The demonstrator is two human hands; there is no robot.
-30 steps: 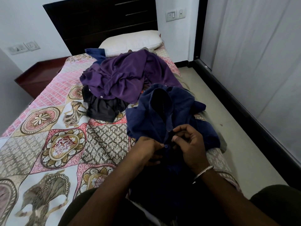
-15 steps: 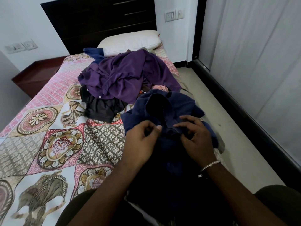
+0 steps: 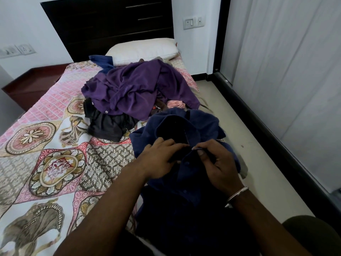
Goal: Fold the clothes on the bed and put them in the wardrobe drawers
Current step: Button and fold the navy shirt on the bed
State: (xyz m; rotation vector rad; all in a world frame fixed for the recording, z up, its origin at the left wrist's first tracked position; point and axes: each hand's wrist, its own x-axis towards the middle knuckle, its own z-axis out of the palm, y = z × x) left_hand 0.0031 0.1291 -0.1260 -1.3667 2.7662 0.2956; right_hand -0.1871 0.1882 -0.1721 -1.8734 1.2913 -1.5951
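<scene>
A navy blue button-up shirt (image 3: 186, 126) lies at the bed's right edge, collar pointing away from me. My left hand (image 3: 158, 159) pinches the left side of its placket just below the collar. My right hand (image 3: 215, 163) pinches the right side of the placket, thumb and fingers curled on the cloth. Behind the shirt lies a heap of clothes: a purple garment (image 3: 140, 87) on top, a black one (image 3: 108, 124) under it, a pink piece (image 3: 176, 104) and a blue one (image 3: 101, 60) near the pillow.
The bed (image 3: 46, 154) carries a pink patterned sheet and a white pillow (image 3: 144, 50) against a dark headboard (image 3: 110, 24). A reddish bedside table (image 3: 31, 84) stands at the left. At the right are a strip of floor (image 3: 249, 154) and pale sliding panels (image 3: 295, 80).
Both hands have moved up the shirt front from the lower buttons to the placket just under the collar. The collar has spread open a little.
</scene>
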